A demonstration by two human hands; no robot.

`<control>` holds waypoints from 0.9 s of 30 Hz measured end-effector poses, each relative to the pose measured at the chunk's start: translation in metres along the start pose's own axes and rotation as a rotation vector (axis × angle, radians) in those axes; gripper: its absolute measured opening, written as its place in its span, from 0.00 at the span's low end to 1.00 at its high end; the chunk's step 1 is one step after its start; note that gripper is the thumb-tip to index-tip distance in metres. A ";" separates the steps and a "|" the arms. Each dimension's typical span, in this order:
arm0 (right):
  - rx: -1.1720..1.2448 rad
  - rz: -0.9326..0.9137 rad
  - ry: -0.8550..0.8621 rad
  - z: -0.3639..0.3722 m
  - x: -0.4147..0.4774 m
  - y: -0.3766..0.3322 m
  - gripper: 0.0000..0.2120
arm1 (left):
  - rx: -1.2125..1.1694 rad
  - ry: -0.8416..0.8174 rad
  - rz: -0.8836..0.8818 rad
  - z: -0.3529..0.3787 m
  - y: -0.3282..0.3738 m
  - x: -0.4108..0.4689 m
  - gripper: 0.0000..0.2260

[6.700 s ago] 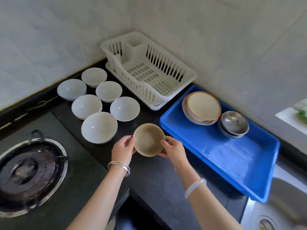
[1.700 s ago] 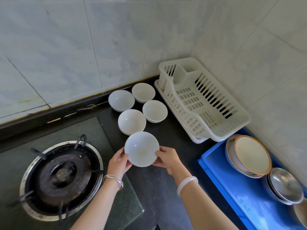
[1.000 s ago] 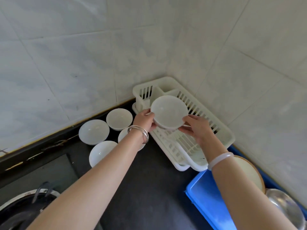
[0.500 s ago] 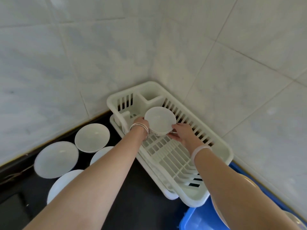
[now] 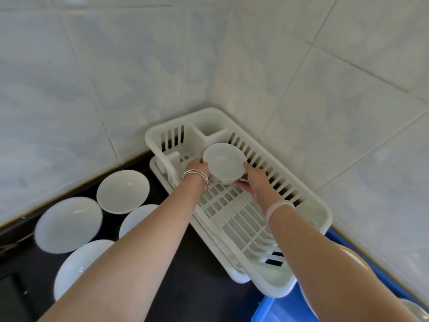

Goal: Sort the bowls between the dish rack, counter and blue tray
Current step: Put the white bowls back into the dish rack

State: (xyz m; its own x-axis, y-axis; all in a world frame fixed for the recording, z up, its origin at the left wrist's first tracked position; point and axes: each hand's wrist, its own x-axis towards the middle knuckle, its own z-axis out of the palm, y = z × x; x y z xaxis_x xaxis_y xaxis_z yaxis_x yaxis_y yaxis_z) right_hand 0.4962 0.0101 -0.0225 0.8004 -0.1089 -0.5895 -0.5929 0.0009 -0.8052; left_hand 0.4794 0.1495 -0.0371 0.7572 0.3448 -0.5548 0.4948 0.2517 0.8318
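Note:
A white bowl [image 5: 224, 162] is held upright at the far end of the white dish rack [image 5: 311, 213], low over its slatted floor. My left hand [image 5: 197, 166] grips its left side and my right hand [image 5: 253, 180] grips its right side and underside. Several white bowls [image 5: 123, 190] stand on the dark counter [image 5: 190, 275] left of the rack, partly hidden by my left forearm. A corner of the blue tray [image 5: 274, 310] shows at the bottom right, with a brown-rimmed bowl [image 5: 355, 254] mostly hidden behind my right arm.
Tiled walls meet in a corner right behind the rack. The rack has a small cutlery compartment [image 5: 210, 126] at its far end. A metal bowl's edge [image 5: 415, 310] peeks in at the bottom right.
Both hands carried the white bowl from the counter over to the rack and lowered it toward the far end. The view has closed in on the rack.

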 end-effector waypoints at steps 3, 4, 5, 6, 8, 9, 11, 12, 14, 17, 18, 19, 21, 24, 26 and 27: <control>0.028 0.023 -0.007 0.001 -0.003 0.000 0.21 | -0.033 -0.005 -0.027 0.000 0.003 -0.004 0.13; 0.029 0.033 -0.011 0.001 -0.006 0.000 0.21 | -0.045 0.002 -0.044 0.000 0.004 -0.005 0.09; 0.020 0.040 -0.014 0.001 -0.008 -0.001 0.20 | -0.048 0.012 -0.063 0.000 0.006 -0.005 0.06; 0.002 0.041 -0.016 0.001 -0.011 -0.001 0.19 | -0.042 0.021 -0.069 -0.001 0.006 -0.005 0.07; -0.050 0.015 -0.017 -0.001 -0.015 -0.001 0.19 | 0.030 -0.005 -0.035 -0.002 0.007 -0.004 0.13; -0.076 -0.004 -0.012 -0.001 -0.017 -0.001 0.19 | 0.048 -0.031 -0.030 -0.002 0.007 -0.004 0.16; -0.132 -0.042 0.016 -0.003 -0.023 0.000 0.19 | 0.077 -0.057 -0.031 -0.004 0.007 -0.009 0.19; -0.166 -0.069 0.032 -0.004 -0.027 -0.001 0.18 | 0.124 -0.068 -0.006 -0.007 0.009 -0.015 0.19; -0.276 -0.158 0.054 -0.006 -0.038 -0.001 0.18 | 0.173 -0.063 0.065 -0.015 0.012 -0.029 0.17; -0.402 -0.304 0.034 -0.002 -0.069 -0.004 0.19 | 0.193 -0.032 0.135 -0.033 0.015 -0.062 0.14; -0.417 -0.340 0.011 0.001 -0.083 -0.004 0.19 | 0.227 -0.037 0.167 -0.042 0.016 -0.076 0.13; -0.430 -0.376 -0.013 0.005 -0.097 -0.002 0.19 | 0.262 -0.040 0.212 -0.050 0.016 -0.091 0.13; -0.463 -0.448 -0.057 0.015 -0.126 0.005 0.17 | 0.370 -0.044 0.299 -0.071 0.011 -0.118 0.12; -0.527 -0.499 -0.127 0.031 -0.164 0.028 0.10 | 0.507 0.049 0.390 -0.105 -0.008 -0.151 0.17; -0.575 -0.482 -0.175 0.041 -0.181 0.048 0.14 | 0.513 0.133 0.400 -0.129 -0.028 -0.170 0.17; -0.612 -0.461 -0.197 0.045 -0.186 0.060 0.16 | 0.506 0.175 0.385 -0.141 -0.039 -0.177 0.17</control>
State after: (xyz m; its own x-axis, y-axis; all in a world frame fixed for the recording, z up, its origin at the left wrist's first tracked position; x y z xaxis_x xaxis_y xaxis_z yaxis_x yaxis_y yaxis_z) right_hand 0.3159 0.0753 0.0363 0.9442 0.2133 -0.2511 -0.0944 -0.5550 -0.8265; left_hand 0.2658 0.2064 0.0260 0.8606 0.4781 -0.1753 0.3743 -0.3607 0.8543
